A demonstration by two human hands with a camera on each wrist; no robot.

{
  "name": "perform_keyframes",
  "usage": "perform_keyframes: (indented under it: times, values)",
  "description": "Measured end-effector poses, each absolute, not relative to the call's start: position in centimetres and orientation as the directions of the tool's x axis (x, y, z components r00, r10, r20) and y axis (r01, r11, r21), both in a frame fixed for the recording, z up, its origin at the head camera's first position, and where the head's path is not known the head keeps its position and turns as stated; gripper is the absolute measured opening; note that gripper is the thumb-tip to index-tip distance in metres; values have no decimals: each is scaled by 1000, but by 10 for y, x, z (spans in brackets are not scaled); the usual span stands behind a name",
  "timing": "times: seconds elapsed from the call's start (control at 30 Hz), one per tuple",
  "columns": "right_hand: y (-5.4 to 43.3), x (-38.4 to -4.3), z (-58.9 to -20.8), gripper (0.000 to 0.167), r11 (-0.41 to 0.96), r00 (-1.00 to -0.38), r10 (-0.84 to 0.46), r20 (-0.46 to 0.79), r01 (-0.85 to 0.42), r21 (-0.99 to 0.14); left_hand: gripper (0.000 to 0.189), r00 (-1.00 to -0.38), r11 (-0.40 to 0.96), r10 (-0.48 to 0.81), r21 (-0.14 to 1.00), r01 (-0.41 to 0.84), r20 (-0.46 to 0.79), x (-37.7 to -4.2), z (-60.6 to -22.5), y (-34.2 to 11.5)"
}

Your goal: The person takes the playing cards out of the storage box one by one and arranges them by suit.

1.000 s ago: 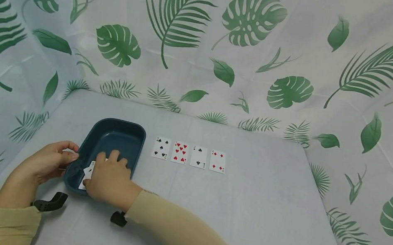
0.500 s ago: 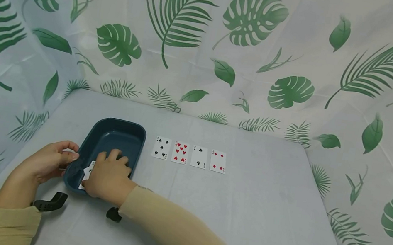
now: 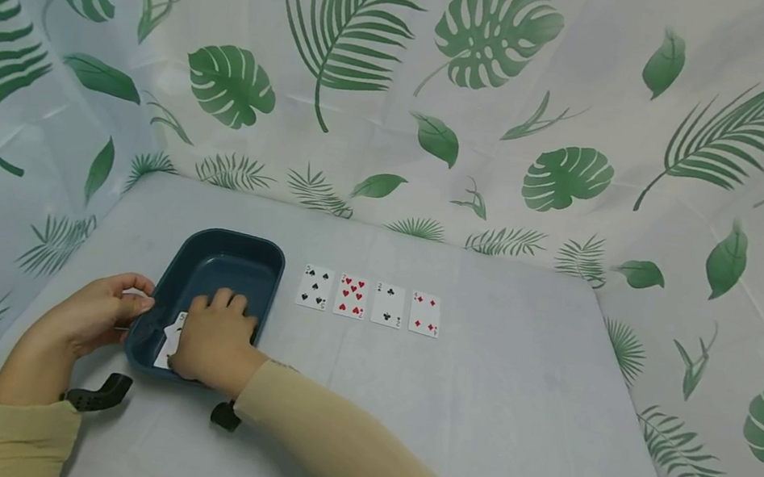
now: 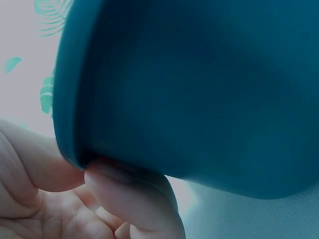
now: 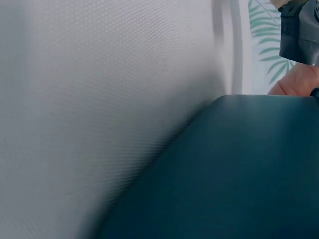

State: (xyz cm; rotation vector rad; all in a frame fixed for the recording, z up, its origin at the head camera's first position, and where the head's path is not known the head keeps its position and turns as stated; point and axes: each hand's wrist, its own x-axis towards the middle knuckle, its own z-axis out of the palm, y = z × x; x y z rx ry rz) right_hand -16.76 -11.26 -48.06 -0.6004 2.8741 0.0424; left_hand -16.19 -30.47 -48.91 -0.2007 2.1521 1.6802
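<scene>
In the head view my left hand (image 3: 94,312) grips the left rim of a dark blue rectangular tray (image 3: 224,269). Its thumb and finger pinch that rim in the left wrist view, where the tray's outer wall (image 4: 199,99) fills most of the picture. My right hand (image 3: 215,341) reaches into the near end of the tray, back up and fingers bent, over white playing cards (image 3: 164,356). The hand covers most of these cards, so whether its fingers hold one is hidden. Only the tray's outer side (image 5: 239,169) shows large in the right wrist view.
Right of the tray, face-up playing cards lie in a row: spades (image 3: 314,288), hearts (image 3: 351,297), clubs (image 3: 388,305) and diamonds (image 3: 425,314). Black wrist mounts (image 3: 103,393) stick out beneath both wrists. Leaf-printed cloth (image 3: 371,107) stands behind the pale tabletop (image 3: 513,404).
My right hand has shifted slightly within the tray, and its fingers have drawn closer together. The left hand, the tray and the row of cards stay in place.
</scene>
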Motion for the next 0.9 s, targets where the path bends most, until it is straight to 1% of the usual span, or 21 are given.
perform_keyframes:
  times: [0.13, 0.3, 0.37, 0.57, 0.7, 0.8, 0.9]
  values:
    - [-107, -169, -480, 76, 892, -876, -451, -172, -448, -61, 13, -909, 263, 128, 898, -354, -396, -162, -489, -304]
    - [-105, -171, -481, 61, 873, -861, -487, -147, -472, -127, 12, -907, 260, 133, 897, -358, -401, -162, -488, -304]
    - [-104, -172, -483, 58, 863, -854, -502, -136, -485, -142, 11, -906, 256, 136, 898, -359, -401, -162, -488, -305]
    - [-103, -175, -487, 71, 842, -836, -535, -120, -516, -157, 12, -907, 255, 133, 898, -357, -399, -162, -490, -305]
    - [-102, -177, -489, 76, 820, -819, -564, -109, -540, -189, 13, -909, 261, 131, 898, -354, -396, -162, -490, -305]
    - [-101, -178, -489, 77, 807, -808, -581, -97, -556, -201, 13, -909, 259, 131, 899, -354, -396, -162, -490, -305]
    - [-100, -178, -488, 71, 808, -810, -580, -89, -557, -195, 12, -909, 255, 130, 900, -354, -395, -162, -490, -304]
